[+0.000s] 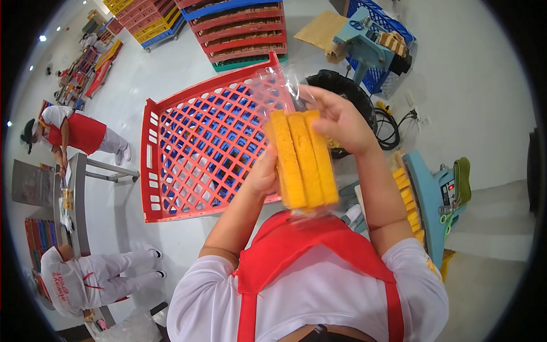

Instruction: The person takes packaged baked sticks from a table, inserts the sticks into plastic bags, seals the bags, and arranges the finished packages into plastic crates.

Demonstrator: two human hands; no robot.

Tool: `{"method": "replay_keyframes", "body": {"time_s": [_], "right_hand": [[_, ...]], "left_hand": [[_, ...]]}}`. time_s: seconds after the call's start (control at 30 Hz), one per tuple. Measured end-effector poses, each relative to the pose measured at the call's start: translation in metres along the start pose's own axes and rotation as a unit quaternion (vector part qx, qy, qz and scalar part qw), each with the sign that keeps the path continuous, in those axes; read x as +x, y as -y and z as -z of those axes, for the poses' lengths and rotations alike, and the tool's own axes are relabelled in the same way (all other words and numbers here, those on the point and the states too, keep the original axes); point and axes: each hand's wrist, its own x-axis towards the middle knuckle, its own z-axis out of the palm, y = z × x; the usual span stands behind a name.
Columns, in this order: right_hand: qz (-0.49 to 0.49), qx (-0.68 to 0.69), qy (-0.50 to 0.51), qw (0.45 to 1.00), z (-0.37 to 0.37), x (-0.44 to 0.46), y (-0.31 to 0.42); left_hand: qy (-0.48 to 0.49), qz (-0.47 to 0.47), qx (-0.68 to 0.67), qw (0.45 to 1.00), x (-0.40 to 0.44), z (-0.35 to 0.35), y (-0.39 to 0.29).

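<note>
A clear plastic bag [302,159] with several long yellow bread-like sticks side by side is held up in front of my chest. My left hand [264,172] supports its left side, its fingers partly hidden behind the bag. At the upper right, my right hand [341,122] grips the bag near its loose, crumpled open end, with the thumb on the front. Behind and left of the bag lies a red lattice crate [149,188], with blue and white lattice showing through it.
Stacked crates [242,28] stand at the top. A light-blue machine [364,40] is at upper right, another [424,194] at right beside yellow sticks [405,191]. Black cables [388,130] lie between them. Two people [85,130] work at a metal table [80,211] on the left.
</note>
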Motion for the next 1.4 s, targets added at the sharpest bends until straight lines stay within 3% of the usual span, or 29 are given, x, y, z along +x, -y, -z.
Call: {"method": "replay_keyframes", "body": {"time_s": [0.03, 0.07, 0.1, 0.13, 0.17, 0.2, 0.3, 0.33, 0.37, 0.43, 0.53, 0.63, 0.73, 0.87, 0.93, 0.97, 1.03, 1.1, 1.17, 1.23, 1.3, 1.37, 1.4], "right_hand": [[-0.004, 0.024, -0.004, 1.000, 0.004, 0.009, -0.004], [-0.068, 0.134, 0.083, 0.985, 0.008, 0.014, -0.007], [-0.068, 0.135, 0.078, 0.986, 0.011, 0.018, -0.020], [-0.144, 0.255, 0.080, 0.953, 0.014, 0.022, -0.043], [-0.216, 0.369, 0.082, 0.900, 0.017, 0.024, -0.061], [-0.250, 0.423, 0.076, 0.868, 0.014, 0.023, -0.064], [-0.252, 0.479, 0.002, 0.841, -0.002, 0.013, -0.067], [-0.197, 0.538, 0.145, 0.807, 0.006, 0.011, -0.080], [-0.198, 0.539, 0.144, 0.806, 0.007, 0.011, -0.085], [-0.193, 0.545, 0.148, 0.802, 0.008, 0.008, -0.087], [-0.190, 0.504, 0.113, 0.835, 0.007, 0.004, -0.083], [-0.227, 0.536, 0.090, 0.809, 0.008, 0.001, -0.078], [-0.260, 0.488, 0.030, 0.833, 0.010, 0.000, -0.079], [-0.263, 0.479, 0.040, 0.837, 0.007, -0.001, -0.067], [-0.204, 0.492, 0.136, 0.836, 0.009, 0.000, -0.063], [-0.209, 0.493, 0.134, 0.834, 0.008, 0.000, -0.061], [-0.172, 0.372, 0.004, 0.912, 0.003, -0.001, -0.053], [-0.102, 0.158, -0.073, 0.979, -0.007, -0.003, -0.032], [-0.094, 0.128, -0.091, 0.983, 0.009, -0.012, -0.031], [-0.123, 0.133, -0.084, 0.980, 0.016, -0.023, -0.029], [-0.168, 0.100, -0.090, 0.977, 0.019, -0.036, -0.041], [-0.215, 0.063, -0.091, 0.970, 0.018, -0.047, -0.055], [-0.244, 0.034, -0.098, 0.964, 0.016, -0.052, -0.061]], "left_hand": [[0.020, 0.075, -0.179, 0.981, -0.001, -0.008, 0.002], [-0.106, 0.081, -0.058, 0.989, -0.001, -0.018, 0.003], [-0.227, 0.114, 0.062, 0.965, 0.000, -0.029, 0.003], [-0.112, 0.107, -0.109, 0.982, 0.001, -0.024, 0.007], [0.007, 0.095, -0.276, 0.957, 0.003, -0.021, 0.009], [-0.182, 0.072, -0.319, 0.927, 0.004, -0.028, 0.008], [-0.193, 0.115, -0.307, 0.925, 0.006, -0.021, 0.005], [-0.192, 0.118, -0.305, 0.925, 0.006, -0.019, 0.007], [-0.193, 0.118, -0.305, 0.925, 0.005, -0.017, 0.009], [-0.104, 0.079, -0.355, 0.926, 0.004, -0.014, 0.014], [-0.145, 0.090, -0.339, 0.925, 0.004, -0.016, 0.014], [-0.129, 0.091, -0.348, 0.924, 0.003, -0.019, 0.015], [-0.146, 0.127, -0.326, 0.926, 0.004, -0.027, 0.010], [-0.154, 0.131, -0.330, 0.922, 0.000, -0.024, 0.011], [-0.054, 0.139, -0.340, 0.928, -0.001, -0.016, 0.011], [-0.057, 0.138, -0.345, 0.927, -0.003, -0.011, 0.008], [-0.104, 0.131, -0.209, 0.963, -0.007, -0.004, -0.016], [-0.156, 0.135, -0.069, 0.976, -0.019, 0.011, -0.041], [-0.101, 0.084, 0.272, 0.953, -0.029, 0.034, -0.068], [-0.116, 0.109, 0.312, 0.937, -0.040, 0.057, -0.078], [-0.138, 0.245, 0.480, 0.831, -0.055, 0.099, -0.071], [-0.041, 0.244, 0.691, 0.679, -0.073, 0.135, -0.050], [-0.041, 0.242, 0.688, 0.683, -0.081, 0.149, -0.037]]}}
